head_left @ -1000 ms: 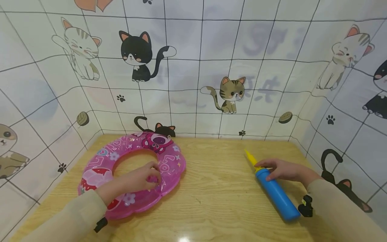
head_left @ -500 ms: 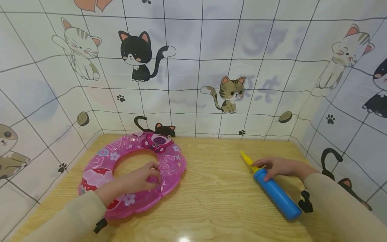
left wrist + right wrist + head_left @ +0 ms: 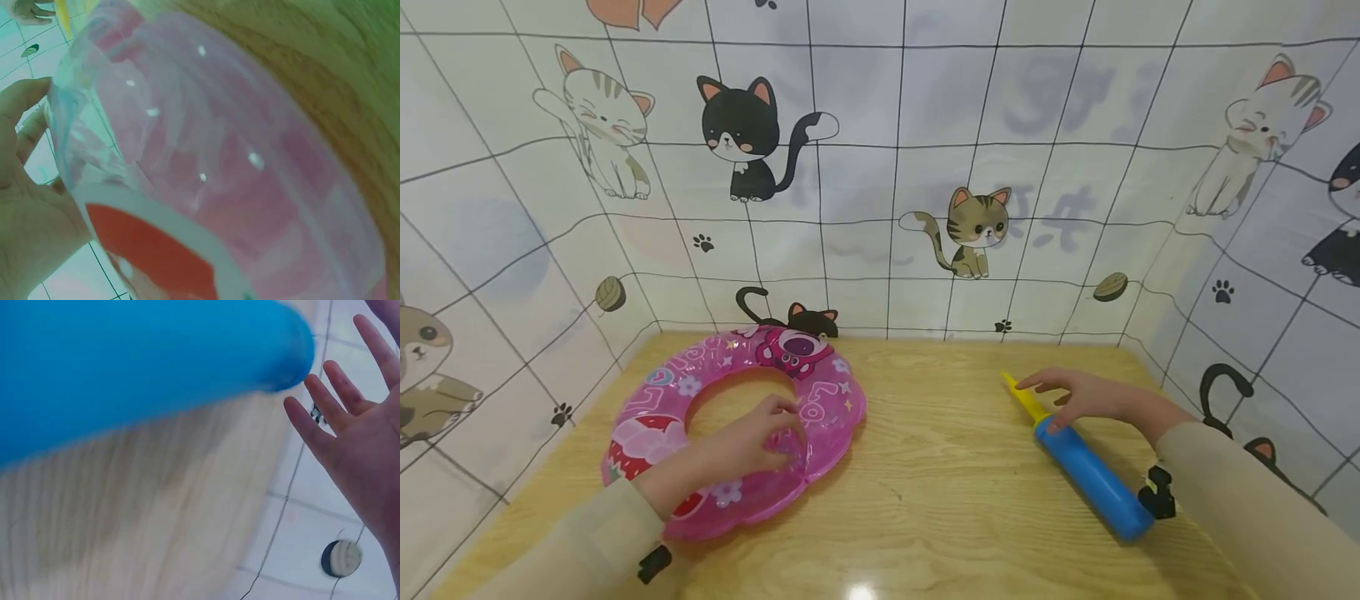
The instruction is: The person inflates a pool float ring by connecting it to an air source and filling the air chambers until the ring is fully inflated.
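Note:
A pink inflatable swim ring (image 3: pixel 831 417) lies on the left of the table, printed with flowers, a strawberry and a cartoon bear. Over its near right part is my left hand (image 3: pixel 748 446), fingers bent and apart from the thumb. In the left wrist view, fingertips (image 3: pixel 44 87) of that hand meet the ring's clear plastic edge. On the right lies a blue hand pump (image 3: pixel 1093 479) with a yellow nozzle (image 3: pixel 1024 400) pointing away and to the left. Above the pump's nozzle end hovers my right hand (image 3: pixel 1086 396), its fingers spread; the right wrist view shows the palm bare.
The wooden table (image 3: pixel 925 467) shows bare grain between the ring and the pump. Cat-printed white sheeting (image 3: pixel 865 183) rises at the back and both sides. A dark wrist device (image 3: pixel 1157 492) sits under the right sleeve, close to the pump's rear end.
My right hand has let go of the pump, lifting a little and spreading its fingers. The left hand's fingers and thumb have parted slightly. The pump shifted left, then slightly back right.

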`<control>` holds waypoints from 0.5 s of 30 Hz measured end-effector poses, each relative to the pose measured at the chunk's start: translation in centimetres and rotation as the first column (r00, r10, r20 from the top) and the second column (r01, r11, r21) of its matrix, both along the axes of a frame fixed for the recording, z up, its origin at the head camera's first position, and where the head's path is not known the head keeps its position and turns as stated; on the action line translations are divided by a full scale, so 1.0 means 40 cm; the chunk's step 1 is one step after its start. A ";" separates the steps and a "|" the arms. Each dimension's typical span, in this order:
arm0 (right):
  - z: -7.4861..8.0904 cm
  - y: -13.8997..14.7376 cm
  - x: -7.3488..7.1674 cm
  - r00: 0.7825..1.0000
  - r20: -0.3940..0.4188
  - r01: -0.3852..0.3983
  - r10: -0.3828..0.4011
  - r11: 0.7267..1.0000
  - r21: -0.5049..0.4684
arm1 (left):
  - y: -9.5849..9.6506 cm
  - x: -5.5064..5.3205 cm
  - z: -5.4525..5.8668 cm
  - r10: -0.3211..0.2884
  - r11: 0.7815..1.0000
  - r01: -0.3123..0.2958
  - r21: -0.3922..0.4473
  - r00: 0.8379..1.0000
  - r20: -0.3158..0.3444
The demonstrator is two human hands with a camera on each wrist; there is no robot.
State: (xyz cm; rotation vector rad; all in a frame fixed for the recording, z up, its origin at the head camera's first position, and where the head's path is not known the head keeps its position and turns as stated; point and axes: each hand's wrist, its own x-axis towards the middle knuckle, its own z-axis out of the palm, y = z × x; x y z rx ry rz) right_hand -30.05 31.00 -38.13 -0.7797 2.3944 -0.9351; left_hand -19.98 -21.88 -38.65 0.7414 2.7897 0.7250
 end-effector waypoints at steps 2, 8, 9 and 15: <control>0.005 -0.024 0.001 0.999 -0.041 -0.019 0.018 1.000 -0.009 | 0.002 0.005 0.001 0.030 1.000 -0.030 0.005 0.999 -0.015; 0.013 -0.108 0.018 0.990 -0.099 -0.107 0.103 0.994 -0.035 | 0.024 0.021 0.001 0.168 0.986 -0.168 0.002 0.986 -0.013; 0.014 -0.124 0.022 0.987 -0.103 -0.126 0.122 0.991 -0.038 | 0.027 0.024 0.001 0.188 0.982 -0.188 0.001 0.982 -0.010; 0.014 -0.221 0.049 0.969 -0.122 -0.227 0.216 0.970 -0.086 | 0.036 0.042 -0.002 0.254 0.967 -0.254 -0.006 0.967 0.017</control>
